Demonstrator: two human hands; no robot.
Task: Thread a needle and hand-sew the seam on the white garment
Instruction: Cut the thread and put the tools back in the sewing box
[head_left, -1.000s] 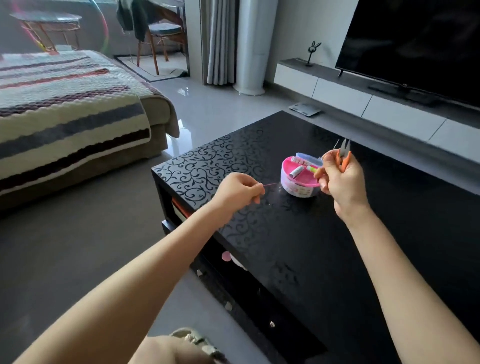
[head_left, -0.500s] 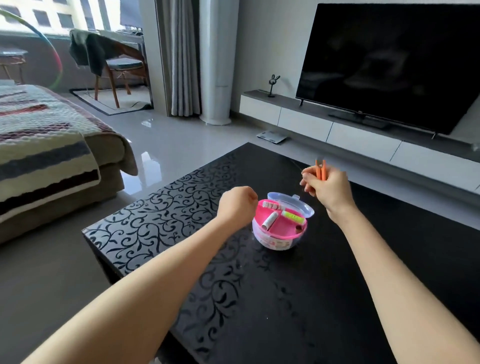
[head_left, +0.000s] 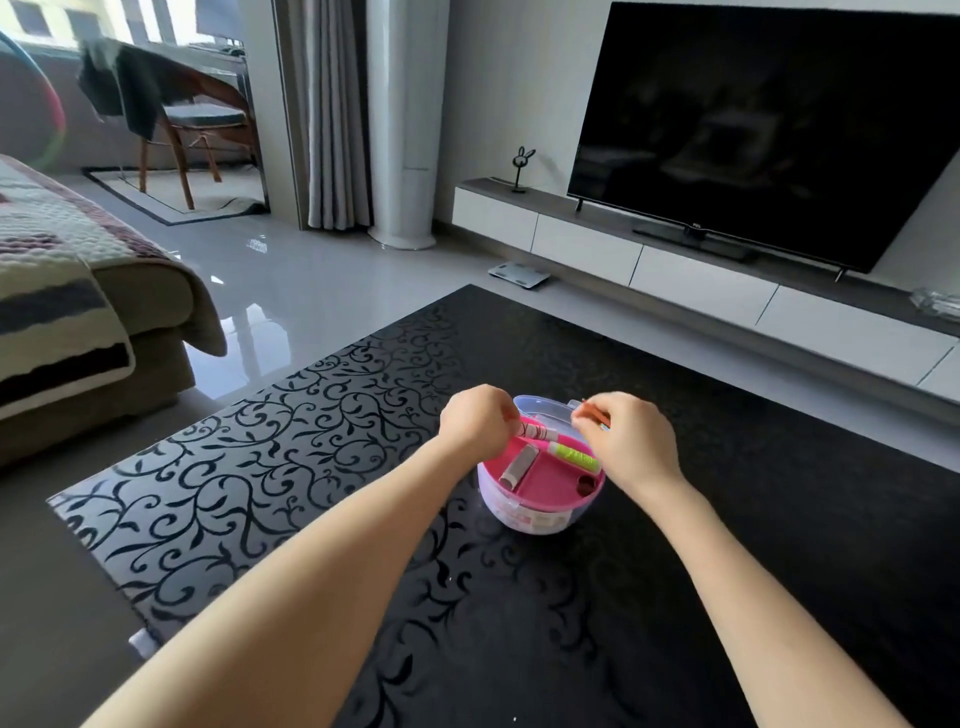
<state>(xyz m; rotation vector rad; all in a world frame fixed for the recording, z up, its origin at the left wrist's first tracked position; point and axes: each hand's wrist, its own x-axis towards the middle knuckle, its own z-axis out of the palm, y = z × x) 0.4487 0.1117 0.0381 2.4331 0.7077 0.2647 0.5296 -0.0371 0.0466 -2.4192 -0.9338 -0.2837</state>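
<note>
Head view: we see a round pink sewing kit (head_left: 540, 501) on the black scroll-patterned table (head_left: 291, 467), at about 5 o'clock from frame centre, with its clear lid (head_left: 543, 404) open at the kit's 12 o'clock. Three thread spools lie in the pink tray: the red-white spool (head_left: 537, 431) at 12 o'clock, the green spool (head_left: 575, 457) at 2 o'clock and the grey spool (head_left: 518, 465) at 9 o'clock. The left hand (head_left: 478, 422) is over the kit's 10 o'clock rim with its fingers curled in by the red-white spool. We cannot tell if they pinch a thread, which would be too fine to see. The right hand (head_left: 626, 441) is at the kit's 2 o'clock, fingers closed round a thin orange tool (head_left: 594, 408), of which only a sliver shows. Both forearms are bare. A dark TV (head_left: 769, 130) is at 1 o'clock, a striped blanket (head_left: 47, 270) at 9 o'clock and a chair (head_left: 182, 119) at 11 o'clock.
</note>
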